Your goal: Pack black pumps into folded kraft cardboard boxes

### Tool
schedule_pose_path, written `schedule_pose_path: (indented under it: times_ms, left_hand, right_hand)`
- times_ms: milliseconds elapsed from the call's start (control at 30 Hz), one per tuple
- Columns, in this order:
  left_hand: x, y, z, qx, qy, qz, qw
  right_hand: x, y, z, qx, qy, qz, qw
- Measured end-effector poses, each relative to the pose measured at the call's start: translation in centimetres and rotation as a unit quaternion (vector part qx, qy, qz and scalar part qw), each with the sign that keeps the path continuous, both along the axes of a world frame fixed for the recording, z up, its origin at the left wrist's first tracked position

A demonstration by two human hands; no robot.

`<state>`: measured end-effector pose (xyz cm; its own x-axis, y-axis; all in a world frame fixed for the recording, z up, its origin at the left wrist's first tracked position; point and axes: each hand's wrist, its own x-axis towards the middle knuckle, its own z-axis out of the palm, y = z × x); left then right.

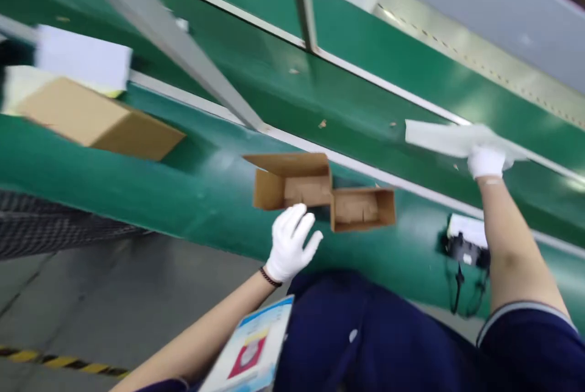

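Note:
My left hand (292, 242), in a white glove, is just in front of an open cardboard box (305, 163). Its fingers are apart and nothing is in them; whether the fingertips touch the box's near edge I cannot tell. A second, smaller open cardboard box (363, 212) sits against the first one's right side. Far to the right, my gloved right hand (487, 162) is closed on a thin white sheet (436, 138), held over the far side of the bench. Blur hides whether the sheet is paper, foam or a bag.
A black device with cables (467, 252) and a white top lies on the green bench (205, 197) at right. At left are a larger carton (91, 114) and white sheets (85, 53). A metal post (183, 44) slants across the bench's rail.

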<state>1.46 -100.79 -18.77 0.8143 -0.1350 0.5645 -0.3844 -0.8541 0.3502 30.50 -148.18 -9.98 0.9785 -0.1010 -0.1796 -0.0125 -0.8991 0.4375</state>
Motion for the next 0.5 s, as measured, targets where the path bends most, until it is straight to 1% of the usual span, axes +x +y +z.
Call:
schedule_pose_path:
  times_ms: [33, 67, 100, 167, 200, 267, 333, 367, 433, 500]
  left_hand:
    - [-1.3, -1.0, -0.2, -0.001, -0.012, -0.008, 1.0]
    - [-2.8, -2.3, -0.6, 0.002, -0.008, -0.021, 1.0]
    - [-4.3, -3.8, -1.3, 0.009, 0.014, -0.038, 0.999]
    - [-7.6, -7.4, -3.6, 0.04, 0.105, -0.079, 0.991]
    - [-9.1, -9.5, -5.1, 0.063, 0.163, -0.099, 0.98]
    - [-11.4, -14.0, -8.3, 0.115, 0.277, -0.124, 0.946]
    - [-12.3, -18.6, -11.0, 0.163, 0.384, -0.113, 0.902]
    - [-12.3, -20.6, -12.1, 0.188, 0.428, -0.096, 0.879]
    - [-11.7, -24.0, -13.6, 0.235, 0.482, -0.059, 0.842]
    - [-10.6, -26.2, -14.4, 0.272, 0.513, -0.045, 0.813]
  right_hand:
    - [-0.8, -3.4, 0.9, 0.0, -0.027, -0.022, 0.999]
    - [-1.6, -6.7, 1.5, 0.022, -0.077, -0.023, 0.997]
    - [-2.7, -9.8, 1.7, 0.038, -0.105, -0.019, 0.994]
    - [-5.2, -15.5, 1.2, 0.078, -0.148, -0.028, 0.986]
    - [-6.7, -18.0, 0.6, 0.098, -0.159, -0.042, 0.982]
    - [-9.9, -22.5, -0.8, 0.138, -0.181, -0.09, 0.969]
    - [-13.1, -27.0, -2.2, 0.177, -0.209, -0.144, 0.951]
    - [-14.7, -29.2, -2.7, 0.193, -0.226, -0.167, 0.94]
    - [-17.5, -33.9, -3.5, 0.223, -0.27, -0.205, 0.914]
    - [-20.0, -38.3, -4.0, 0.257, -0.335, -0.225, 0.878]
